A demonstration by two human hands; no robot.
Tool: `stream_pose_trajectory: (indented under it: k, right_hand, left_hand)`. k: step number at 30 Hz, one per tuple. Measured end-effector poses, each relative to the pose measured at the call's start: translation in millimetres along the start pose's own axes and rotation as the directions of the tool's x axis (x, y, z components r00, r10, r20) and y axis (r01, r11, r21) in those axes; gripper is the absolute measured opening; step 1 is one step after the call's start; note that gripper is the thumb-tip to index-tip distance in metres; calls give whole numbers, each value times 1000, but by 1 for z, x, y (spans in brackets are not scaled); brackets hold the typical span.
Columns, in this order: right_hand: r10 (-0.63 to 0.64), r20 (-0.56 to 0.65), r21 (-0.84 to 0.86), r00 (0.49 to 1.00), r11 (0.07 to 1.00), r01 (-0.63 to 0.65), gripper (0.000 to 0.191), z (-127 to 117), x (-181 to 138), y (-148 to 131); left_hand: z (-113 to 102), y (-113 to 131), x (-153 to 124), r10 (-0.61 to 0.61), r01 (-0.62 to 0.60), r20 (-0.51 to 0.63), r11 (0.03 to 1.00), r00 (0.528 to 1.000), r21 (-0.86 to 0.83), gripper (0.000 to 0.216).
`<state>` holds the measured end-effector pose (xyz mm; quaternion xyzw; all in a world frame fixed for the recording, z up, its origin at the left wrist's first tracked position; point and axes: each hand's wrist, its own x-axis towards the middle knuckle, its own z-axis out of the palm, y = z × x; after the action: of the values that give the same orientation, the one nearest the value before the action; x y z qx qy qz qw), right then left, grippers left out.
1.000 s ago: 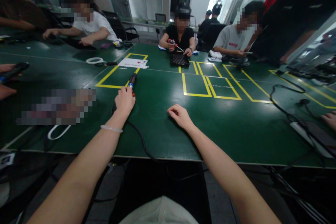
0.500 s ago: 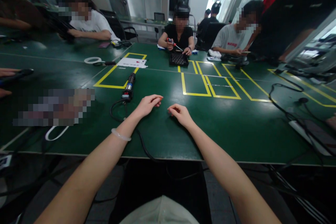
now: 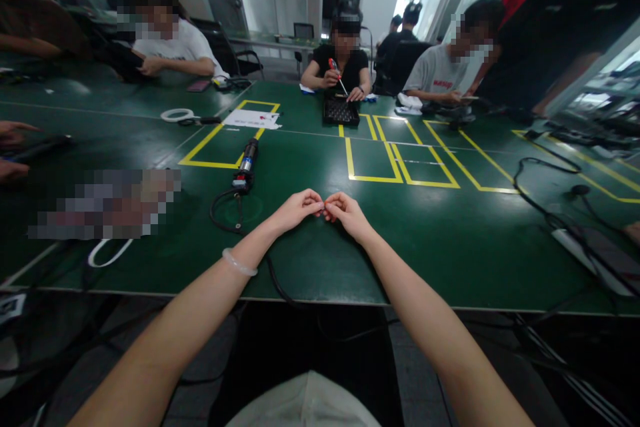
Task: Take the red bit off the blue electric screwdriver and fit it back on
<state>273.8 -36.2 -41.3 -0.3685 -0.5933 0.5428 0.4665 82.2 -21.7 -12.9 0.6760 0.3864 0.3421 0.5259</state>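
Note:
Above the green table (image 3: pixel 440 240), my left hand (image 3: pixel 300 208) and my right hand (image 3: pixel 347 213) meet fingertip to fingertip. The fingers of both are curled into a pinch; whatever they hold, if anything, is too small to make out. A pale bracelet (image 3: pixel 239 263) circles my left wrist. Beyond my left hand lies a black cylindrical tool (image 3: pixel 247 159) with a blue band and a cord that runs back under my left forearm.
Yellow tape outlines (image 3: pixel 375 179) mark the table. A paper sheet (image 3: pixel 253 119) and a white ring (image 3: pixel 177 115) lie farther left. Across, a person works with a screwdriver (image 3: pixel 338 77) over a black tray (image 3: pixel 341 111). Black cables (image 3: pixel 520 177) spread at the right.
My left hand has moved right and slightly nearer, closing the gap to my right hand, so the fingertips now meet. The person opposite has tilted the screwdriver more upright.

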Motion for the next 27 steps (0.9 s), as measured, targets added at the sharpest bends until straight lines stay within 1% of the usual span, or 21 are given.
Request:
stream_pose_trajectory:
  k: [4,7,9,10,11,12,13,14,16,17,19,21,23,25,27]
  right_hand:
    - [-22,-13,-14,1000,1000,22,37,1,1,2]
    - [-36,-24,-64,999,997,35,34,3,1,3]
    - [-51,-28,-114,998,992,48,31,4,0,3]
    - [-60,-33,-139,998,989,55,29,4,0,3]
    - [-69,-37,-162,997,985,62,27,4,0,4]
    - [-75,-39,-180,996,981,67,25,3,0,4]
    - [-79,-39,-194,996,978,70,25,3,0,4]
    - [-82,-41,-203,996,977,72,24,3,-1,4]
    - [-88,-42,-214,995,974,77,26,2,-1,5]
    - [-92,-43,-220,995,972,81,27,2,-1,6]
    - [-104,-38,-242,994,966,92,29,1,-1,6]
    - [-110,-25,-270,994,958,99,28,1,-1,6]
    - [-107,-21,-292,994,952,96,27,1,-1,5]
    - [-99,-23,-303,995,949,87,26,1,-1,3]
    - [-89,-24,-301,996,950,78,25,2,-2,2]
  left_hand:
    - [-1,-1,-2,23,-22,-21,998,999,63,34]
    - [-2,-1,-3,56,-56,4,987,998,153,34]
    - [-5,1,-3,94,-92,3,956,996,279,32]
    - [-9,3,-4,124,-103,-30,919,992,382,31]
    - [-14,5,-5,164,-96,-93,860,982,502,29]
    - [-21,7,-6,210,-56,-178,782,961,621,29]
    - [-30,8,-8,256,21,-273,694,927,720,29]
    - [-39,9,-10,295,123,-369,611,881,782,31]
    - [-61,7,-16,322,326,-513,486,796,811,43]
    - [-71,4,-18,314,408,-563,440,765,800,52]
    - [-91,-3,-23,235,521,-628,388,742,760,67]
    - [-104,-10,-25,116,593,-666,363,737,719,71]
    - [-112,-14,-26,30,636,-686,346,727,689,65]
    - [-116,-15,-25,2,658,-700,340,714,672,56]
    - [-118,-14,-25,-4,666,-710,350,705,659,53]
